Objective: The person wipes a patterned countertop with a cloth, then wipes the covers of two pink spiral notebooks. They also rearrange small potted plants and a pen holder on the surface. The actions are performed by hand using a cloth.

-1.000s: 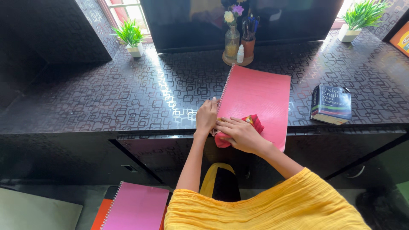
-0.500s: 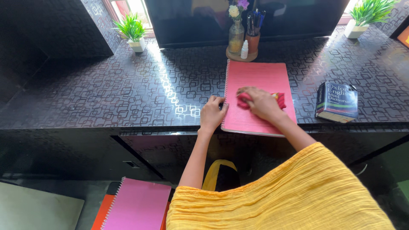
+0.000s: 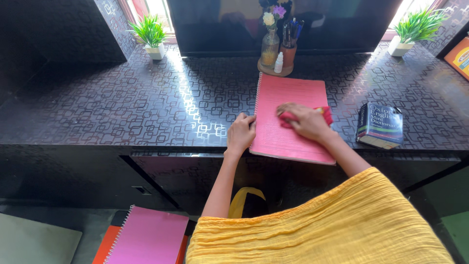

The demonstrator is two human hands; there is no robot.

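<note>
Item: pink spiral-bound notebook (image 3: 293,120), flat on the glossy black patterned desk (image 3: 122,107).
Your right hand (image 3: 305,121) presses a crumpled red cloth (image 3: 322,115) against its matte cover, fingers curled over it; your left hand (image 3: 241,133) rests part-open at the wire-bound edge. A thick small book (image 3: 381,124) lies well apart.

Home study desk (image 3: 122,107), notebook (image 3: 293,117), dictionary (image 3: 381,124)

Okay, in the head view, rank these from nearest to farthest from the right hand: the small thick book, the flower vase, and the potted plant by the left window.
Measured from the right hand, which presses a red cloth on the pink notebook:
1. Small thick book, just to its right on the counter.
2. Flower vase, behind it, past the notebook's top edge.
3. Potted plant, far back left by the window.
</note>
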